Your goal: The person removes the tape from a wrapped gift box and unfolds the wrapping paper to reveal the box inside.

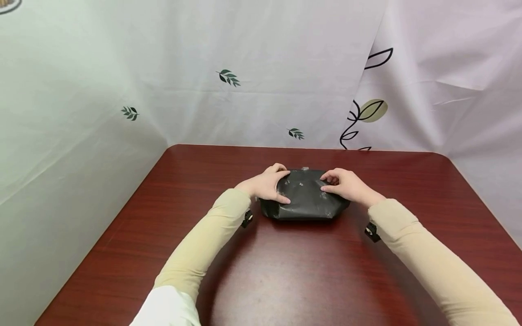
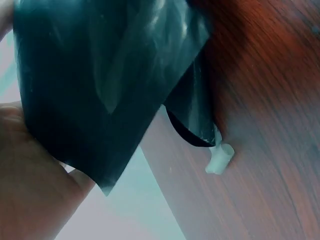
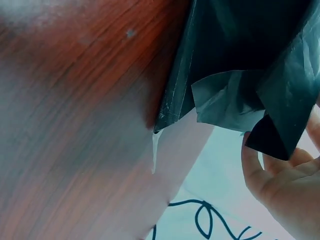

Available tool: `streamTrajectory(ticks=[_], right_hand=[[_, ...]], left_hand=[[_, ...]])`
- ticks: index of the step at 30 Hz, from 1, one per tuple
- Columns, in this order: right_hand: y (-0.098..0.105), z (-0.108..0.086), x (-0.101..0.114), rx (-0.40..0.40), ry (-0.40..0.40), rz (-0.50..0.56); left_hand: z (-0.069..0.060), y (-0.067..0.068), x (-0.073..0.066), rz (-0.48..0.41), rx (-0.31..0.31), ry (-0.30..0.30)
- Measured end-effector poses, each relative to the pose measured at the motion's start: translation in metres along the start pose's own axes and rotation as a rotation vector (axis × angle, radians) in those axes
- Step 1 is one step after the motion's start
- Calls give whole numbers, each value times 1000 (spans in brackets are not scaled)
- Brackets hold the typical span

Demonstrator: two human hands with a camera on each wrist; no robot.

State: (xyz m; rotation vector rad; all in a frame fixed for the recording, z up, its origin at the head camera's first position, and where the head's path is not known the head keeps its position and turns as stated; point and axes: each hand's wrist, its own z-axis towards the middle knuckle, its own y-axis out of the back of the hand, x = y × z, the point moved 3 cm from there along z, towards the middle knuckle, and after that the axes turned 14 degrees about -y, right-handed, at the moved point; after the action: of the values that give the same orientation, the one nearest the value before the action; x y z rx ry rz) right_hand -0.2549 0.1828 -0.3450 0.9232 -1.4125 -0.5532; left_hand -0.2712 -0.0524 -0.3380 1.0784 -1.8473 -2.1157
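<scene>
A low bundle in black plastic wrapping (image 1: 303,192) lies on the table, its top creased and flecked with small shiny bits. My left hand (image 1: 267,184) holds its left end, thumb and forefinger spread over the top. On the right, my right hand (image 1: 346,184) pinches the upper side with bent fingers. Up close, the left wrist view has a loose pointed flap (image 2: 95,110) of the wrapping in front of the left hand (image 2: 35,185). Folded-out flaps (image 3: 230,97) hang beside the right hand (image 3: 290,175). What lies inside the wrapping is hidden.
The dark red wooden table (image 1: 306,271) ends at a back edge against a white cloth wall (image 1: 261,54) with leaf prints. A small whitish roll (image 2: 220,159) sticks out by the bundle's left end. A clear strip (image 3: 155,152) hangs off its right corner.
</scene>
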Motion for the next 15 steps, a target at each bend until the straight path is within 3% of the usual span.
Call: streamTrajectory(ticks=[7,15], right_hand=[[0,-5,1,-4,50,-16],[2,-15,8,-17,145,-37]], left_hand=[[2,-3,2,22,28,5],[1,-4,0,14,15,5]])
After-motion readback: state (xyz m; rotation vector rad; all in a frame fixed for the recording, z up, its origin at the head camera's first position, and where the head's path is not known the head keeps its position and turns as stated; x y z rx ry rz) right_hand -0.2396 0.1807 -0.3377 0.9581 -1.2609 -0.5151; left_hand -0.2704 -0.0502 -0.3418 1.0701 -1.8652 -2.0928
